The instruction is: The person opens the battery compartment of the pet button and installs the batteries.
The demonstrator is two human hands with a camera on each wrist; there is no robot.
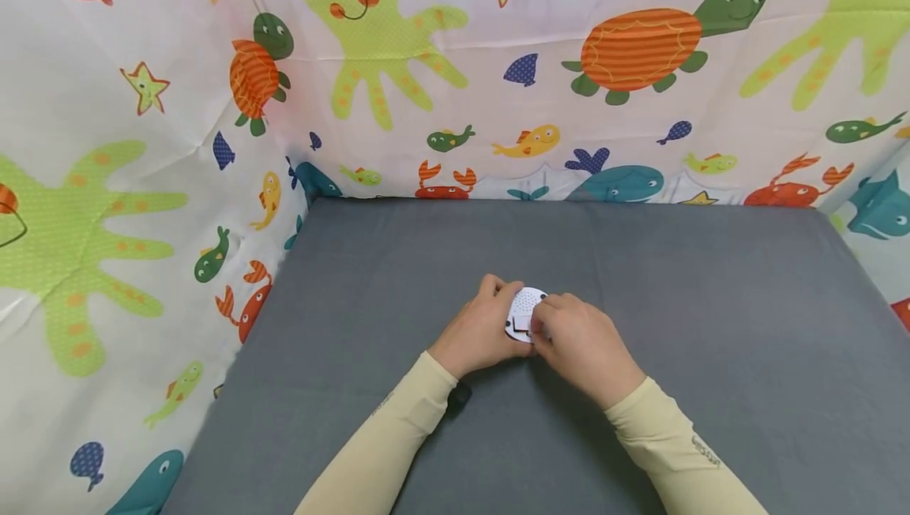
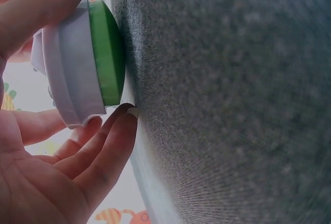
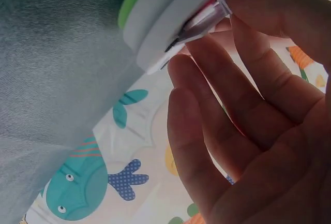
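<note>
A round white sound button (image 1: 527,299) with speaker holes is turned underside up, close over the grey table. Its green dome (image 2: 109,53) faces down toward the cloth in the left wrist view. My left hand (image 1: 482,327) grips its white rim from the left, thumb on one side and fingers on the other. With thumb and index finger, my right hand (image 1: 584,347) pinches the small white battery cover (image 3: 209,23), which stands tilted up from the underside. Dark and reddish parts show beneath the cover. The other right fingers spread beside the button.
Grey cloth covers the table (image 1: 711,302). A curtain (image 1: 455,88) printed with sea animals rises behind it and along the left side. A small black object (image 1: 459,396) shows at the left wrist, under the sleeve.
</note>
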